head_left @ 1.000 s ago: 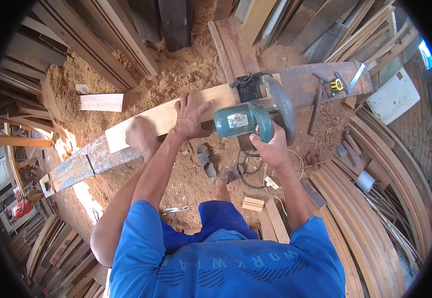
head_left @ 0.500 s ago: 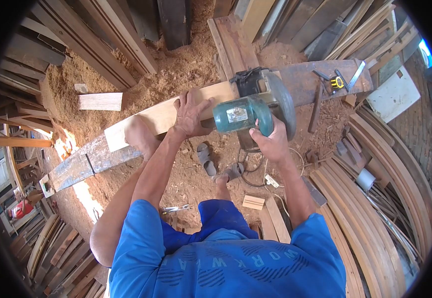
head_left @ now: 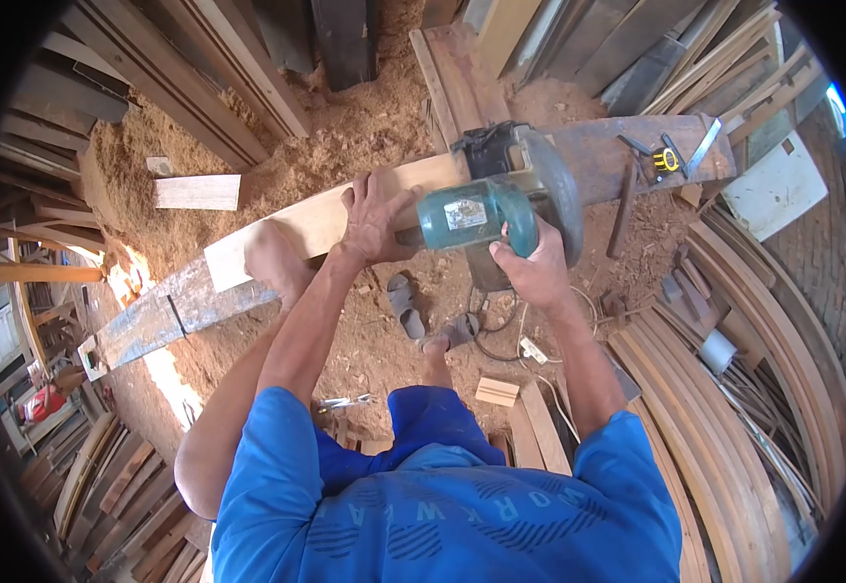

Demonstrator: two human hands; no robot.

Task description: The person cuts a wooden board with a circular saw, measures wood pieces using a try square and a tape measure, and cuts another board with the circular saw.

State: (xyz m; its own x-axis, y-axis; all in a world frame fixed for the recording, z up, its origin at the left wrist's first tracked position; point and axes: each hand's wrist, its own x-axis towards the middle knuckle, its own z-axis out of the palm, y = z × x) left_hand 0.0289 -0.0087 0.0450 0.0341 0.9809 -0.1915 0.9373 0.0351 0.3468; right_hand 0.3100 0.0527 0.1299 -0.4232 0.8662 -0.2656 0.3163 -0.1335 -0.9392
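Note:
My right hand (head_left: 536, 262) is wrapped round the rear handle of a green circular saw (head_left: 466, 214), whose grey blade guard (head_left: 554, 185) faces right. The saw sits across the right end of a pale wooden board (head_left: 321, 222); its blade is hidden. My left hand (head_left: 376, 219) presses on the board left of the saw motor, fingers spread towards the far edge. My bare left foot (head_left: 272, 257) rests on the board's left part. Under the board runs a long, worn plank (head_left: 598, 160).
On the plank's right end lie a yellow-black tape measure (head_left: 667, 161) and a metal rule (head_left: 704, 144). Sandals (head_left: 405, 306), a power cord (head_left: 533, 351) and sawdust are on the ground. Curved timbers (head_left: 705, 428) lie at right; an offcut (head_left: 197, 192) lies at left.
The circular saw and my right hand have moved slightly away from me across the board. My left hand and foot stay in place on it.

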